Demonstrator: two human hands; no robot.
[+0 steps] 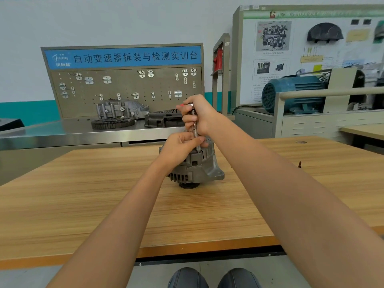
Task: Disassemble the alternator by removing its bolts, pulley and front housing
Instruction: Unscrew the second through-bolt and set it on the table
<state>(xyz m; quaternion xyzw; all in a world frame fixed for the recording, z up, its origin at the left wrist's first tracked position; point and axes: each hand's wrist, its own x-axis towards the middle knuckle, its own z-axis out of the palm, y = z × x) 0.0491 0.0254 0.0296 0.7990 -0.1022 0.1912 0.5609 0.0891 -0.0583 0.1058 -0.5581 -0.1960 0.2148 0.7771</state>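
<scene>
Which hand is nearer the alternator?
Left. The left hand rests on top of the alternator, pinching the tool shaft; the right hand grips the shaft higher up.

1. One alternator [195, 167] is standing on one wooden table [83, 204].
2. Two hands are working: one left hand [178, 148] and one right hand [197, 115].
3. One socket driver [195, 132] is standing upright.
4. One toothed ring gear [113, 123] and two housings [120, 109] [164, 119] are lying on the steel bench [62, 132].
5. One blue motor [291, 94] is sitting at right.
</scene>
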